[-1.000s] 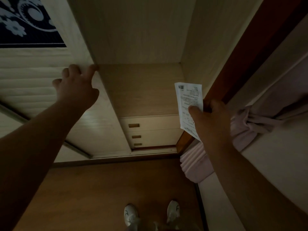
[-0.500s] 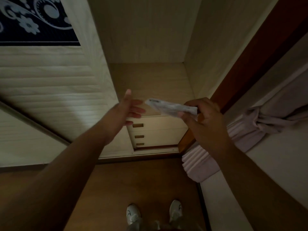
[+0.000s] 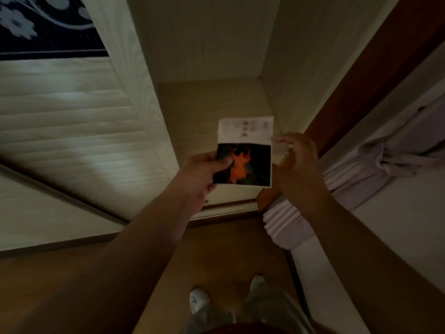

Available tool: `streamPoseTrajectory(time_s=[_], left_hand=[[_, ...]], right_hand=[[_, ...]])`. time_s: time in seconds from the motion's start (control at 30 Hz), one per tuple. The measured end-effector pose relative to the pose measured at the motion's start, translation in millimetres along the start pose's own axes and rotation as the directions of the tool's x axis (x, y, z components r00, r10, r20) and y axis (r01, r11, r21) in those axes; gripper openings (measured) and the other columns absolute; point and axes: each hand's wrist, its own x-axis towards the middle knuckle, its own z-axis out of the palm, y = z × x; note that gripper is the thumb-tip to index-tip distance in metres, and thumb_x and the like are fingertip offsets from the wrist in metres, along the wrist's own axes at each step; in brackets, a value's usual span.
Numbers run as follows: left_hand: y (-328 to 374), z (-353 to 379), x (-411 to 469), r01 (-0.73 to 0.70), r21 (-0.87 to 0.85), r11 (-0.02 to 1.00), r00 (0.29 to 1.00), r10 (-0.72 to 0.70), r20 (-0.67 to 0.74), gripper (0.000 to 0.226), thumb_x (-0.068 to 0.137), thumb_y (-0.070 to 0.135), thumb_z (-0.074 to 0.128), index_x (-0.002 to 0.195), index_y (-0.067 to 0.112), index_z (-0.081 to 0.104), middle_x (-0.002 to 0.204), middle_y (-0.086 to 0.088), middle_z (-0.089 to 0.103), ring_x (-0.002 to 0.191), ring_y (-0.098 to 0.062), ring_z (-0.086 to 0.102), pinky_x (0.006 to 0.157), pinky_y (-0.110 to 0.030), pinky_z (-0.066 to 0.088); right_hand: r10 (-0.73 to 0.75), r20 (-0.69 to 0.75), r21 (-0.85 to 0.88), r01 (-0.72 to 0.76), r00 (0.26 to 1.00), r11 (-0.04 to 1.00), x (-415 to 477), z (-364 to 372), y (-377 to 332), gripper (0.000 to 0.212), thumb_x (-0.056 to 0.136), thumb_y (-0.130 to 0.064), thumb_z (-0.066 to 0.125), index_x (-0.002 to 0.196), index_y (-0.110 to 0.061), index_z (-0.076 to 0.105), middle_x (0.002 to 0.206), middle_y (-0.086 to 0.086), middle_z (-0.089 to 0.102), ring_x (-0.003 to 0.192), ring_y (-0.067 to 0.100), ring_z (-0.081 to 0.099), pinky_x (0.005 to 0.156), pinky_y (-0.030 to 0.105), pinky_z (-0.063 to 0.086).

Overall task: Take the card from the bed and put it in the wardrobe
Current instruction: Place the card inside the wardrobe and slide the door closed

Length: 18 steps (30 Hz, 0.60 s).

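The card (image 3: 248,150) has a white printed top strip and a dark picture below. It is held upright in front of the open wardrobe (image 3: 207,102). My left hand (image 3: 204,169) pinches its lower left corner, thumb over the picture. My right hand (image 3: 296,155) is at the card's right edge with fingers spread; whether it touches the card is unclear. The wardrobe's bare shelf lies behind the card, and drawers below it are mostly hidden by the card and hands.
The slid-aside wardrobe door (image 3: 72,121) fills the left, with a dark floral panel (image 3: 43,25) at its top. A reddish-brown frame (image 3: 361,80) and a tied pale curtain (image 3: 385,160) stand on the right. My white shoes (image 3: 199,300) are on the wooden floor.
My left hand left the door edge and took hold of the card's left side. My right hand let its grip loosen and opened. The card turned, picture side facing me.
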Motion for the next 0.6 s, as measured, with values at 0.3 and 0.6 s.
streamPoseTrajectory(time_s=[0.3, 0.6], left_hand=[[-17, 35, 41, 0.068, -0.023, 0.997, 0.993, -0.07, -0.096, 0.012, 0.092, 0.019, 0.075, 0.104, 0.017, 0.074, 0.085, -0.001, 0.081, 0.09, -0.024, 0.059, 0.064, -0.03, 0.034], [-2, 70, 89, -0.052, 0.254, 0.966, 0.988, 0.086, -0.126, 0.008, 0.098, 0.027, 0.066, 0.105, 0.028, 0.071, 0.103, 0.008, 0.075, 0.095, -0.005, 0.069, 0.067, -0.017, 0.046]], right_hand=[[0.335, 0.386, 0.353, -0.473, 0.86, 0.808, 25, 17, 30, 0.005, 0.092, -0.047, 0.072, 0.096, -0.045, 0.073, 0.097, -0.019, 0.081, 0.09, -0.003, 0.075, 0.076, 0.023, 0.059], [0.378, 0.341, 0.456, -0.503, 0.861, 0.734, 98, 18, 68, 0.019, 0.094, -0.02, 0.074, 0.095, -0.039, 0.07, 0.1, -0.006, 0.078, 0.102, 0.02, 0.074, 0.092, 0.042, 0.059]])
